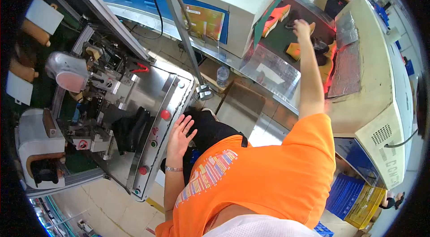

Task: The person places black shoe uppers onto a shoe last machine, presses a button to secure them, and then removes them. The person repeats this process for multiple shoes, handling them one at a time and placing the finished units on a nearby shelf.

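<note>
Your single view comes from the left of two fisheye cameras on your head, looking steeply down, so near your orange shirt (pixel 268 170) that it fills the lower middle of the frame. Past the shirt, farther from the lens, it takes in your left hand (pixel 180 137) at the shirt's upper left and your right hand (pixel 302 29) well beyond its upper right. The wide lens also reaches a red-buttoned machine (pixel 152 78) left of the shirt and a cream machine (pixel 378 76) to its upper right.
</note>
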Action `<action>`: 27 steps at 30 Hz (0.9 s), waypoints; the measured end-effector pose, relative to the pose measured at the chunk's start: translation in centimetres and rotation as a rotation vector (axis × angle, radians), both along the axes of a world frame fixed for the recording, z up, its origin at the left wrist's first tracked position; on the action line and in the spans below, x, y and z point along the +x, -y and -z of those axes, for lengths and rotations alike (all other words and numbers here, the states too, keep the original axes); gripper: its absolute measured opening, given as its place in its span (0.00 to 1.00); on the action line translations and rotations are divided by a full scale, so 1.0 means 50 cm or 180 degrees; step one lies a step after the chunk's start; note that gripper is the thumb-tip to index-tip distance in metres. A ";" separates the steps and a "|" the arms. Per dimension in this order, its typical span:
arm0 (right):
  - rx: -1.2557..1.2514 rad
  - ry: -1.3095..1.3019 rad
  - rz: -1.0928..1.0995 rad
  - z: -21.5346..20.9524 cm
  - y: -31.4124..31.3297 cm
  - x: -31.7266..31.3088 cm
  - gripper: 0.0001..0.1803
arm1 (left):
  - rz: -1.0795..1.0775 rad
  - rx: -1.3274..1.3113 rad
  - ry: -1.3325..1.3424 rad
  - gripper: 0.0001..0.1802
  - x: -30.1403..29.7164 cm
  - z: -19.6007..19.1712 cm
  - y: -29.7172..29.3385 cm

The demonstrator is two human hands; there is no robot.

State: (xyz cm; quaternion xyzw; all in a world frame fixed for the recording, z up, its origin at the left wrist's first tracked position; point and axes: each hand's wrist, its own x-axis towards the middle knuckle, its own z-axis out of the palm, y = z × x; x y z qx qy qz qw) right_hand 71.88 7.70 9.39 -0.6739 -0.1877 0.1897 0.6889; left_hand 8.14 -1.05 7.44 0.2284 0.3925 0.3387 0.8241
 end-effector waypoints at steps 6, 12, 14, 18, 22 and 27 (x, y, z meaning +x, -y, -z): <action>0.0145 -0.0330 -0.1991 0.160 0.024 -0.348 0.19 | -0.0540 0.0285 -0.0571 0.18 -0.055 -0.015 0.040; -0.0686 -0.0112 -0.3455 0.117 0.004 -0.769 0.13 | -0.1333 0.1274 -0.1605 0.14 -0.112 0.012 0.073; -0.0470 -0.0183 -0.3999 0.099 -0.024 -0.878 0.14 | -0.1492 0.1295 -0.1454 0.12 -0.119 0.021 0.090; -0.0458 -0.0266 -0.4604 0.057 -0.067 -1.068 0.17 | -0.1623 0.1069 -0.1060 0.13 -0.135 0.027 0.131; -0.0300 -0.0593 -0.3806 0.125 -0.064 -1.216 0.22 | -0.2011 0.0988 -0.1201 0.13 -0.182 0.032 0.177; -0.0040 0.2274 -0.4598 0.117 -0.201 -1.383 0.29 | -0.2389 0.0883 -0.1336 0.13 -0.233 0.039 0.208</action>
